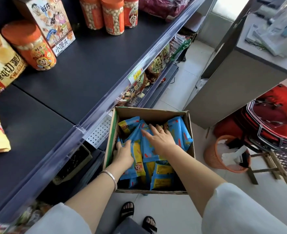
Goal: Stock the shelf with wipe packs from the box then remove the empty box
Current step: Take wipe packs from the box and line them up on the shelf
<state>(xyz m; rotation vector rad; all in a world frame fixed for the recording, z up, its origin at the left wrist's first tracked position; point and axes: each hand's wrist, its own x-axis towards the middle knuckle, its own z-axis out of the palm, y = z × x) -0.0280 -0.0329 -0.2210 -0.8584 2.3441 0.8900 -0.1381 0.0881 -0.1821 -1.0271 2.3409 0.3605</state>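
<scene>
I've got both hands down in the box (190,130), which stands on the floor tiles hard against the front edge of the shelving, below the dark shelf (82,68) I'm meant to fill. The wipe packs (178,130) are blue and yellow and stand crowded on edge from the box's near wall to its far wall, leaning on one another. My left hand (123,153), with a silver bangle (110,176) at the wrist, is close to the box's left wall with its fingers curled over the top edge of a pack, gripping it. My right hand (162,141) lies spread across the packs in the middle, fingers fairly straight, tips dipping between packs toward the far wall; it presses rather than grasps, as far as I can see. I judge the job barely begun: I see no blue pack anywhere on the shelf, whose front edge is bare while orange jars (31,48) and a snack carton (55,26) line its back edge. The box looks close to full. So nearly all the stocking is left, and carrying off the box comes only after that.
</scene>
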